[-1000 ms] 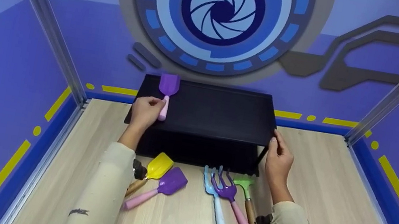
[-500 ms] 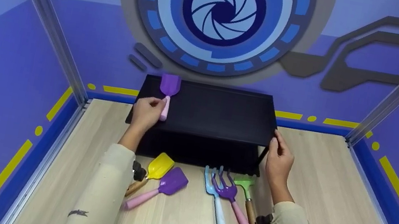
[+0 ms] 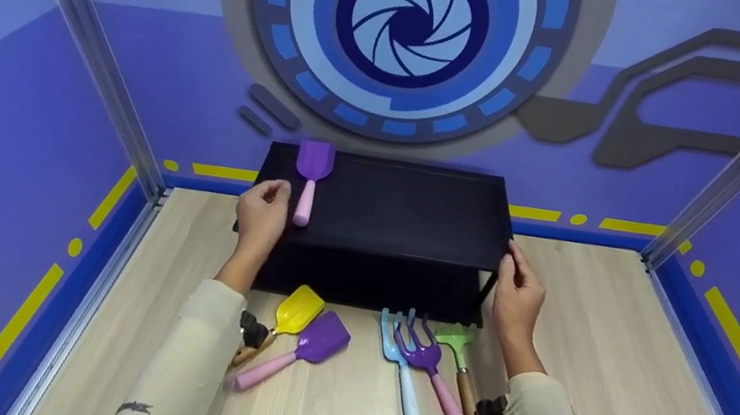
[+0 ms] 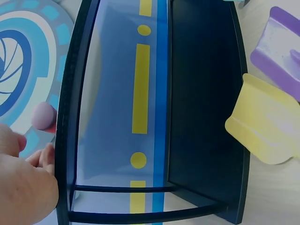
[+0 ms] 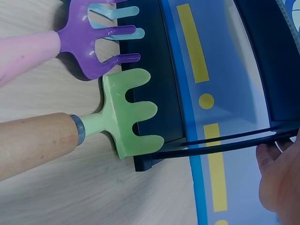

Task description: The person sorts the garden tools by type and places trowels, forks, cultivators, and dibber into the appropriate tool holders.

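Note:
On the left part of the top board of a black two-tier shelf (image 3: 415, 212) lies a toy shovel with a purple blade (image 3: 315, 158) and pink handle. My left hand (image 3: 262, 215) is just left of that handle, fingers loosely bent, holding nothing. In the left wrist view, the pink handle's end (image 4: 44, 116) shows beyond the board's edge, apart from the fingers. My right hand (image 3: 520, 295) grips the shelf's right edge between thumb and fingers; the right wrist view shows its fingertips (image 5: 266, 153) at the top corner.
Before the shelf, a yellow shovel (image 3: 300, 309) and a second purple shovel (image 3: 322, 340) lie on the left. To the right are a light blue fork (image 3: 408, 401), a purple fork (image 3: 421, 356) and a green rake (image 3: 456, 338). Patterned walls (image 3: 159, 64) surround the wooden table (image 3: 620, 343).
My left hand has let go of the purple shovel's pink handle and moved slightly left. The shovel stays on the top board. The right hand keeps its hold on the shelf.

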The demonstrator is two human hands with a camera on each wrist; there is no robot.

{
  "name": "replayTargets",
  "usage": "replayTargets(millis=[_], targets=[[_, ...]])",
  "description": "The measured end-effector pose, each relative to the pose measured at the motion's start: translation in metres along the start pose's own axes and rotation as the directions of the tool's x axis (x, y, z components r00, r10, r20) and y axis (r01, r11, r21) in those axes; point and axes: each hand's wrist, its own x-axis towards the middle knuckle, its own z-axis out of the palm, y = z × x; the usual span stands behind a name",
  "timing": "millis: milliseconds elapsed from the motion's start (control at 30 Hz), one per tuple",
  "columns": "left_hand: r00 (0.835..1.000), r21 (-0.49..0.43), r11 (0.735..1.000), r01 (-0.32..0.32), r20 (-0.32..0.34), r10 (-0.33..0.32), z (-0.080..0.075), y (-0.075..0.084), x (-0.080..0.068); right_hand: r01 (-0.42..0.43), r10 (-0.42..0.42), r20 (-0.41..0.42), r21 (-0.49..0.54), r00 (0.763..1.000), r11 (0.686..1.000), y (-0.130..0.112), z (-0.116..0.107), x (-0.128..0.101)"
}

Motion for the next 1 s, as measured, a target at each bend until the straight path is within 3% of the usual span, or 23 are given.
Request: replayTargets(millis=[133, 367, 533, 633, 733, 867, 1000], targets=[[0.997, -0.103, 0.994, -0.046, -0.073, 0.038, -0.003, -0.004, -0.008, -0.001, 0.001, -0.001, 0.017, 1.0, 1.0, -0.007, -0.001, -0.003], [0.973, -0.2, 0.959, -0.202, -0.155, 0.173, -0.008, -0.022, -0.022, -0.001, 0.001, 0.0, -0.003, 1.0, 1.0, -0.01, -0.002, -0.004], [0.95, -0.235, 0.922, -0.307, -0.137, 0.281, -0.019, -0.041, -0.037, 0.003, -0.003, 0.0, -0.012, 1.0, 1.0, -0.009, -0.002, -0.005], [0.942, -0.234, 0.913, -0.334, -0.096, 0.32, -0.026, -0.054, -0.045, 0.007, -0.007, -0.005, -0.008, 1.0, 1.0, -0.009, -0.001, -0.005], [0.953, -0.184, 0.935, -0.302, -0.023, 0.303, -0.033, -0.068, -0.054, 0.009, -0.009, -0.006, -0.004, 1.0, 1.0, -0.008, -0.001, -0.005], [0.97, 0.013, 0.976, -0.217, 0.112, 0.214, -0.043, -0.087, -0.068, 0.004, -0.004, -0.002, -0.012, 1.0, 1.0, -0.008, -0.001, -0.005], [0.965, 0.226, 0.961, -0.159, 0.241, 0.103, -0.052, -0.101, -0.08, 0.009, -0.009, -0.012, -0.001, 1.0, 1.0, -0.008, 0.001, -0.006]])
